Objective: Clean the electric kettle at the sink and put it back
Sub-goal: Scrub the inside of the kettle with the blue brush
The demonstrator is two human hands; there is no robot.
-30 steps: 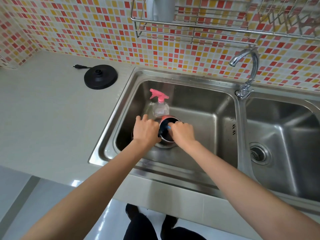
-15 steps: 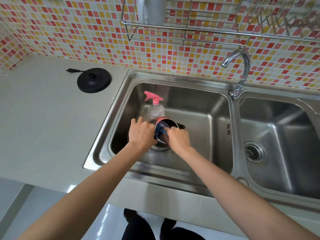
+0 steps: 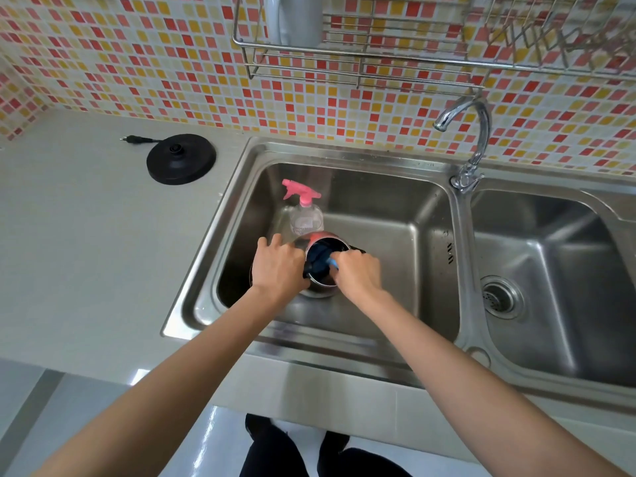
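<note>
1. Steel sink rim lies nearest; both forearms cross it into the left of its 2 basins.
2. The left hand has its fingers wrapped round the left side of the kettle. The right hand clenches a blue cloth pushed into the kettle's mouth.
3. The kettle stands on the floor of the left basin, its long axis near vertical and its open mouth facing up toward the camera.
4. Just behind it a spray bottle stands upright, its pink trigger pointing left.
5. Farther off, the black kettle base lies on the countertop left of the sink. The faucet rises between the basins.
6. Against 1 s and 0.5 s earlier, little differs. Kettle and bottle keep their places, the left hand keeps its hold, and the cloth remains in the mouth.
</note>
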